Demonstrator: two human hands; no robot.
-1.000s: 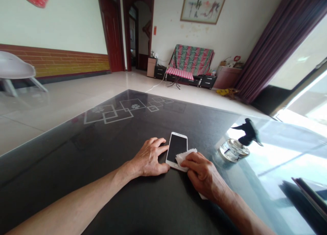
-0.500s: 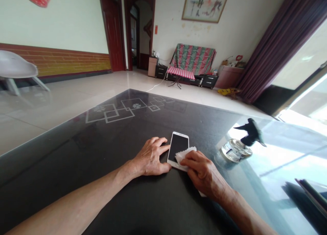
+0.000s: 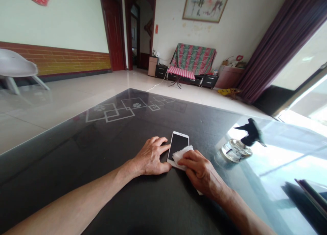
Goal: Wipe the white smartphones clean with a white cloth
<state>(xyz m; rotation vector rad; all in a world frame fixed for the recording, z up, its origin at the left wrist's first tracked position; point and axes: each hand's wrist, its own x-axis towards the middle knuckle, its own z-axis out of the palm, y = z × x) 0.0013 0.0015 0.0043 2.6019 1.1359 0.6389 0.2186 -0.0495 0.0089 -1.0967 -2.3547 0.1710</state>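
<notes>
A white smartphone (image 3: pixel 180 139) with a dark screen lies face up on the black glossy table (image 3: pixel 114 143). My left hand (image 3: pixel 154 156) rests beside it, fingers spread, with thumb and forefinger touching the phone's left edge and lower corner. A crumpled white tissue (image 3: pixel 182 152) is pinched in my right hand (image 3: pixel 201 170) and pressed on the lower part of the screen. More white tissue shows beneath that hand. The phone's lower right side is hidden by the tissue and fingers.
To the right stands a clear spray bottle (image 3: pixel 236 149) with a black trigger head. A dark, flat-edged object (image 3: pixel 311 194) sits at the far right edge. Pale squares decorate the table's far left part. Beyond are a white chair (image 3: pixel 17 66) and a striped small table (image 3: pixel 181 72).
My right hand and the tissue have slid slightly left across the phone's screen. My left hand and the phone stay where they were.
</notes>
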